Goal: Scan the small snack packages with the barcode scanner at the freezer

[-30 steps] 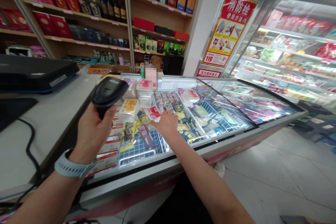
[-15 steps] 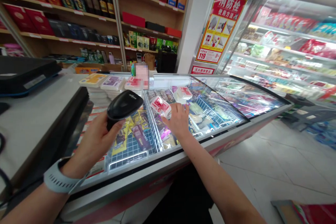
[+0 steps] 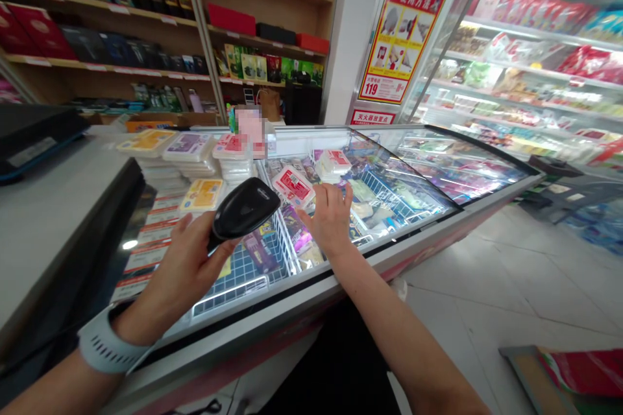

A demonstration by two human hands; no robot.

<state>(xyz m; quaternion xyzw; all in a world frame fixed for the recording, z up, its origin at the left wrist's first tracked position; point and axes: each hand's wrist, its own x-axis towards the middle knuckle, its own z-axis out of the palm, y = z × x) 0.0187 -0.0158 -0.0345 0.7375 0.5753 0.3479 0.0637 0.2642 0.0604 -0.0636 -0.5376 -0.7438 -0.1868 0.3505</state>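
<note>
My left hand (image 3: 187,259) is wrapped round the handle of a black barcode scanner (image 3: 247,209). Its head points to the right, over the glass top of a chest freezer. My right hand (image 3: 331,217) has its thumb and fingers at the right edge of a clear plastic food box (image 3: 293,186) with a red and white label. The box is tilted, label side towards me, just beyond the scanner's head. My fingertips are partly hidden, but the hand appears to grip the box. Right behind it stands a small stack of similar red-labelled boxes (image 3: 333,164).
Stacks of boxes with yellow (image 3: 146,141), purple (image 3: 189,146) and red labels stand at the freezer's left end. Another yellow-labelled box (image 3: 202,194) lies nearer. Wire baskets (image 3: 282,243) hold packets under the glass. A grey counter (image 3: 87,201) borders the left; shelves stand behind.
The scanner has moved right, closer to the red-labelled box. That box's label now faces me more fully. The yellow-labelled box behind the scanner has come into view as my head shifted.
</note>
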